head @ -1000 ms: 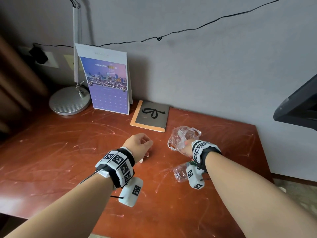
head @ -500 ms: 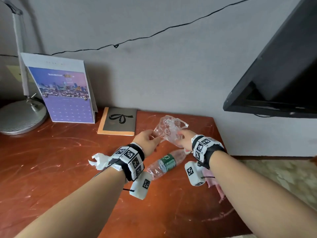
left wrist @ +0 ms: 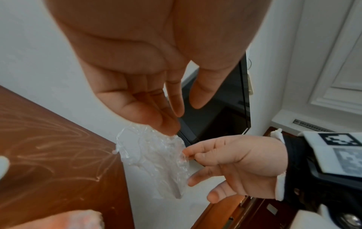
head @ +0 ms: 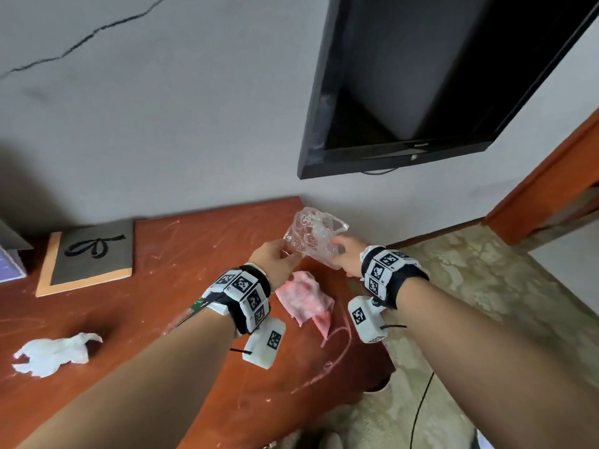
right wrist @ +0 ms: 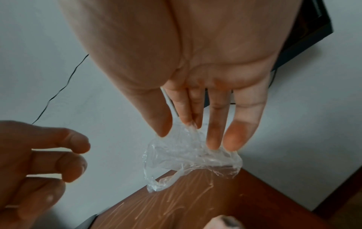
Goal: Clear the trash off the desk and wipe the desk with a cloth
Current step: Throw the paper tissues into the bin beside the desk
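Observation:
A crumpled clear plastic bag (head: 311,238) hangs in the air over the right end of the red-brown desk (head: 194,254). My right hand (head: 337,251) pinches its right side between thumb and forefinger, which the right wrist view shows on the bag (right wrist: 195,161). My left hand (head: 288,252) is at the bag's left edge; in the left wrist view its fingers (left wrist: 168,127) are straight and touch the top of the bag (left wrist: 152,162), thumb apart. A pink cloth (head: 304,299) lies on the desk under the hands. A crumpled white tissue (head: 55,351) lies at the left.
A grey notebook (head: 90,254) with an orange border lies at the back of the desk. A black TV (head: 421,76) hangs on the wall above the desk's right end. Patterned floor (head: 470,286) lies right of the desk, with a black cable (head: 421,400).
The view has swung right, so the lamp and calendar are out of frame. My left hand left the tissue on the desk and came up to the bag, which has moved right.

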Tool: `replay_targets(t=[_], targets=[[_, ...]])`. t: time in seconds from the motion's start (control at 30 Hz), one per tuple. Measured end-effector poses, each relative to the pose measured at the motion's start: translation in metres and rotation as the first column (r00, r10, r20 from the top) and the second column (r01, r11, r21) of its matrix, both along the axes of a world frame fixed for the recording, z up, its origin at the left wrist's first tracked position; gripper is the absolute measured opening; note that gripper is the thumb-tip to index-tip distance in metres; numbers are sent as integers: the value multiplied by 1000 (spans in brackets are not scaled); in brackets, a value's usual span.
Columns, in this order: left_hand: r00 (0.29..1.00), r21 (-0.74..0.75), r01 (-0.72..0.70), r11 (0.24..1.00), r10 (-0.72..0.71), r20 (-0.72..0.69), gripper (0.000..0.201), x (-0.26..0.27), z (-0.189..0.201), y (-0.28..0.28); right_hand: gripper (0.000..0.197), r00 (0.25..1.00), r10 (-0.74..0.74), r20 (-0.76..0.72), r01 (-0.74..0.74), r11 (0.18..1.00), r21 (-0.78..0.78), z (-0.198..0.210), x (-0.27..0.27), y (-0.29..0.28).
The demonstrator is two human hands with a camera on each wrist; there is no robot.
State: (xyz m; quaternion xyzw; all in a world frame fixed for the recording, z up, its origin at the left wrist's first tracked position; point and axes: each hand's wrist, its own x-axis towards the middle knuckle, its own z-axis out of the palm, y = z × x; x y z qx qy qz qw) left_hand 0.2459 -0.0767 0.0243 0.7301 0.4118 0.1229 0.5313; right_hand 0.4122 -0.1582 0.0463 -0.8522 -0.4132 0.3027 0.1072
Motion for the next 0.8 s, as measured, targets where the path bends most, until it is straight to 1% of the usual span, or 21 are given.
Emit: replay_targets(t=[0.2, 0.3, 0.4, 0.53, 0.6, 0.7, 0.8], targets=[[995, 28, 50, 998, -47, -88, 13, 88, -7, -46, 59, 998, -40, -43, 40, 999, 1, -21, 97, -60], [988, 43, 53, 998, -46, -148, 13, 127, -14, -62, 57, 994, -75, -78, 73, 997, -25, -43, 141, -89], [981, 51, 60, 997, -50, -188, 15, 160, -21, -77, 51, 989, -102, -105, 93, 992, -80, -73, 175, -116], [971, 46, 78, 996, -65, -230, 13, 191, -28, -97, 45, 989, -90, -114, 70, 984, -167, -113, 205, -150], [966, 38, 81, 996, -69, -251, 13, 203, -35, -102, 44, 973, -147, -179, 111, 975, -194, -141, 216, -166], [959, -3, 75, 997, -73, -273, 13, 215, -47, -109, 48, 922, -262, -285, 198, 952, -234, -180, 227, -186], [952, -35, 59, 998, -67, -299, 12, 224, -60, -115, 46, 891, -316, -325, 224, 930, -291, -214, 233, -197]])
